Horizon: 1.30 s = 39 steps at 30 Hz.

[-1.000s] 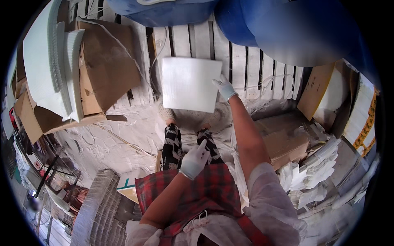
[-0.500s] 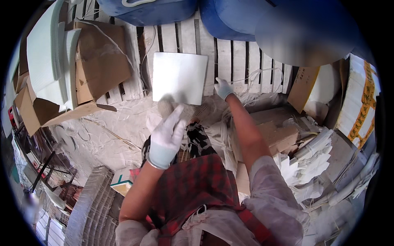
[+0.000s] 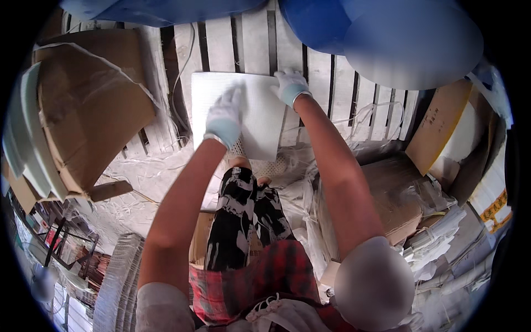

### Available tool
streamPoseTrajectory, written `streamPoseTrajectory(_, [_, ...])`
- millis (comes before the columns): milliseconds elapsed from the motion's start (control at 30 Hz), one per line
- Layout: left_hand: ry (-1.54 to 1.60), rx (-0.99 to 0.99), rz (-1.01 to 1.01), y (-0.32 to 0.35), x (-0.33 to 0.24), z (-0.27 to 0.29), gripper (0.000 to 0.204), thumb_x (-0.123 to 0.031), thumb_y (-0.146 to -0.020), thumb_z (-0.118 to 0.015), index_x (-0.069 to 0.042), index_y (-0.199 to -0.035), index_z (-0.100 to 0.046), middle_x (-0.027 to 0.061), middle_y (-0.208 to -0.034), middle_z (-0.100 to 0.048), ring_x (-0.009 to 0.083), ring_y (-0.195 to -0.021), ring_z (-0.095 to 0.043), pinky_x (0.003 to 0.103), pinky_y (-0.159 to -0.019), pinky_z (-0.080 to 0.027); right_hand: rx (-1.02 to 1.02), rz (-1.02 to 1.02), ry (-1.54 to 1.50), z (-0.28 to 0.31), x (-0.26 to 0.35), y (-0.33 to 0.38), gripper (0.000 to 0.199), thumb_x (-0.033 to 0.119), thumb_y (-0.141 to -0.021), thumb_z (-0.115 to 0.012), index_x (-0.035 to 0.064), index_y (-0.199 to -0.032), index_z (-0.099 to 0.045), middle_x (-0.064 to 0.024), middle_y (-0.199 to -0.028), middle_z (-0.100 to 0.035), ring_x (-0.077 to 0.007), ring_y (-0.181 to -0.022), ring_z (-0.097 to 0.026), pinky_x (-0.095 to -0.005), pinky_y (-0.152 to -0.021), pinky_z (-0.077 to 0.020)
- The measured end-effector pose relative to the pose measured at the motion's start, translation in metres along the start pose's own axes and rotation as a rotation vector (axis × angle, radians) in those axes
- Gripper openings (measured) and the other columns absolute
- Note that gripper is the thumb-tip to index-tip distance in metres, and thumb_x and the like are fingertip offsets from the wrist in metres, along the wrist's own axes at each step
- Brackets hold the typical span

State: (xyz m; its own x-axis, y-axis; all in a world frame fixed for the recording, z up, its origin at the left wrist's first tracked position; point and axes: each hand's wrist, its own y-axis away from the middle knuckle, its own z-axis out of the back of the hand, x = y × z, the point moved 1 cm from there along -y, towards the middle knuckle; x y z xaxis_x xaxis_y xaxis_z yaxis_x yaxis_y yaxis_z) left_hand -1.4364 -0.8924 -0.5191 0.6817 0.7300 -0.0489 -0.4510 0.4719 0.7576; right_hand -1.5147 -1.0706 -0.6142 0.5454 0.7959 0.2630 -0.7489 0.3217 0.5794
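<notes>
A white, finely ribbed, roughly square sheet point(image 3: 260, 116) lies on white wooden slats, its near part beside my feet. Gloved in white with a pale green cuff, my left hand point(image 3: 224, 119) is over the left half of the sheet with its fingers stretched forward. My right hand point(image 3: 290, 87), gloved alike, touches the sheet's far right corner, thumb and fingers apart. Whether its fingertips reach under the edge I cannot tell. Neither hand is closed around anything.
Blue plastic containers point(image 3: 318, 27) stand at the far side. On the left is a cardboard box point(image 3: 97, 94) with pale sheets point(image 3: 25, 133) against it. Cardboard and crumpled white wrapping point(image 3: 437, 232) crowd the right. A mesh shoe point(image 3: 238, 148) is at the sheet's near edge.
My left hand has gone forward from the sheet's near edge to over its surface. The right hand has shifted from beside the sheet to its far right corner. My view has moved closer.
</notes>
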Motion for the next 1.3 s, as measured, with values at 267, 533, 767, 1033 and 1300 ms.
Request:
streamPoseTrajectory(267, [-0.184, -0.347, -0.586, -0.113, -0.005, -0.010, 0.068, -0.017, -0.086, -0.056, -0.012, -0.145, -0.023, 0.0103, -0.141, -0.039, 0.0293, -0.126, -0.042, 0.041, -0.108, -0.031, 0.158, -0.005, -0.171, -0.007, -0.021, -0.027, 0.048, 0.037, -0.075, -0.067, 0.0052, -0.110, -0.060, -0.0202, -0.103, -0.062, -0.0339, -0.098, -0.059, -0.0403, -0.088, -0.0464])
streamPoseTrajectory(533, [-0.010, 0.022, -0.466, -0.137, -0.018, -0.004, 0.025, -0.013, -0.077, -0.065, -0.011, -0.102, -0.065, 0.0155, -0.111, -0.059, 0.0352, -0.104, -0.057, 0.042, -0.087, -0.049, 0.080, -0.055, -0.579, -0.021, -0.021, -0.002, 0.037, 0.027, -0.075, -0.070, 0.0012, -0.100, -0.062, -0.0172, -0.089, -0.064, -0.0285, -0.080, -0.063, -0.0357, -0.074, -0.0492])
streamPoseTrajectory(767, [0.158, -0.253, -0.550, -0.064, 0.009, -0.011, 0.014, -0.013, -0.073, -0.065, -0.012, -0.088, -0.065, 0.0125, -0.097, -0.057, 0.0315, -0.097, -0.056, 0.040, -0.080, -0.049, -0.369, -0.085, -0.180, 0.002, 0.094, 0.102, 0.039, 0.009, -0.075, -0.057, 0.0046, -0.115, -0.058, -0.0128, -0.092, -0.063, -0.0315, -0.082, -0.060, -0.0401, -0.070, -0.0449])
streamPoseTrajectory(1033, [0.263, -0.702, -0.652, 0.040, 0.080, -0.063, 0.028, -0.015, -0.068, -0.066, -0.016, -0.096, -0.064, 0.0063, -0.098, -0.051, 0.0274, -0.099, -0.052, 0.040, -0.091, -0.046, -0.085, -0.020, 0.065, -0.035, 0.197, 0.185, 0.061, 0.016, -0.082, -0.050, -0.0019, -0.137, -0.030, -0.0176, -0.135, -0.043, -0.0307, -0.109, -0.050, -0.0514, -0.091, -0.0381])
streamPoseTrajectory(1300, [0.000, 0.044, -0.525, -0.093, -0.007, 0.021, 0.039, -0.017, -0.080, -0.058, -0.012, -0.119, -0.058, 0.0123, -0.111, -0.059, 0.0313, -0.106, -0.055, 0.039, -0.091, -0.045, 0.372, 0.031, -0.654, 0.021, -0.003, 0.033, 0.049, 0.027, -0.082, -0.065, 0.0035, -0.123, -0.053, -0.0114, -0.098, -0.066, -0.0151, -0.089, -0.061, -0.0307, -0.079, -0.0482])
